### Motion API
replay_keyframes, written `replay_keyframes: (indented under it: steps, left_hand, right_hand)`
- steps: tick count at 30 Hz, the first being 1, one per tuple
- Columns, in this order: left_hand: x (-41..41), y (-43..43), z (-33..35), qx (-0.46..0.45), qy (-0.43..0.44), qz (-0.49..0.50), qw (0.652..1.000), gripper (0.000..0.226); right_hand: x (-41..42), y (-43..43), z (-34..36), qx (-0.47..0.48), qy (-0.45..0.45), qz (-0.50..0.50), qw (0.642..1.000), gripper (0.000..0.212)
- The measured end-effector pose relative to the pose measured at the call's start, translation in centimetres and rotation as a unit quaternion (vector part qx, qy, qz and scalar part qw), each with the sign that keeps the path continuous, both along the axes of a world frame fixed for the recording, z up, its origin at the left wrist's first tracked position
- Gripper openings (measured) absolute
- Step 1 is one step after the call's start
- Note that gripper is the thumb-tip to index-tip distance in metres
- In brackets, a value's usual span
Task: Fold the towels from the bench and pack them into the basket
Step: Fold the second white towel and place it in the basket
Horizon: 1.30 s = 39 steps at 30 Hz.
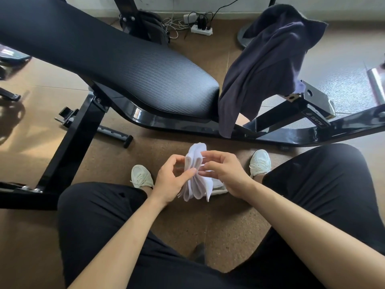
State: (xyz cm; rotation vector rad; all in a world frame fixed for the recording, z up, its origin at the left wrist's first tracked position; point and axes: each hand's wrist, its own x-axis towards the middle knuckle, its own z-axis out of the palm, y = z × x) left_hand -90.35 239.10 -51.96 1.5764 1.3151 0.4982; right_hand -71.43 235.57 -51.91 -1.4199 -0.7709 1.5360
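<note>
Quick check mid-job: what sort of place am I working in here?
Probably a small gym or home workout room: a padded weight bench on a black metal frame, a dark towel draped over it, and a power strip by the wall.

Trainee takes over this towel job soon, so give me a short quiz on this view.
1. True or false: the dark towel hangs over the frame of the bench.
2. What holds the white towel? A one hand alone; B both hands; C the lap.
3. Is the basket in view?
Key: 1 true. 2 B: the left hand and the right hand pinch it with their fingers. 3 no.
</note>
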Motion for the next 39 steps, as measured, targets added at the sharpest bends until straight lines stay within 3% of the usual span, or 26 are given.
replay_keyframes:
  steps: [4,9,13,16,18,20,27,30,36,39]
  left_hand:
    - [0.0,0.0,0.1,0.010,-0.006,0.036,0.999,0.053]
    - [0.2,0.6,0.2,0.031,-0.031,0.116,0.992,0.025]
    - [-0.3,0.8,0.3,-0.003,-0.100,0.134,0.986,0.026]
    - [-0.5,1.1,0.7,-0.069,-0.174,0.161,0.969,0.029]
    - [-0.8,1.3,0.8,-0.112,-0.206,0.172,0.957,0.027]
    - [-1.2,1.6,0.6,-0.150,-0.226,0.179,0.946,0.029]
    - [-1.7,2.2,0.4,-0.218,-0.208,0.242,0.922,0.031]
    - [-1.7,2.4,0.4,-0.222,-0.193,0.251,0.922,0.030]
    - [-2.0,2.3,0.6,-0.211,-0.167,0.239,0.933,0.032]
    - [-1.9,2.1,0.8,-0.194,-0.149,0.192,0.951,0.043]
  right_hand:
    - [-0.3,-0.1,0.7,0.029,-0.030,0.056,0.998,0.044]
    - [-0.3,-0.3,1.3,0.083,-0.115,0.174,0.974,0.053]
    - [0.5,-0.1,0.4,0.110,-0.211,0.042,0.970,0.040]
    - [1.4,0.5,-0.7,0.054,-0.237,0.015,0.970,0.066]
    - [1.9,0.7,-1.2,0.025,-0.191,0.061,0.979,0.091]
    - [2.0,0.7,-1.2,0.035,-0.150,0.112,0.982,0.101]
    - [1.4,0.2,0.2,0.096,-0.148,0.114,0.978,0.104]
    - [1.4,-0.1,0.8,0.129,-0.151,0.159,0.967,0.106]
    - [1.3,0.0,0.0,0.131,-0.230,0.183,0.947,0.073]
    - [1.1,0.1,-0.3,0.101,-0.258,0.168,0.946,0.077]
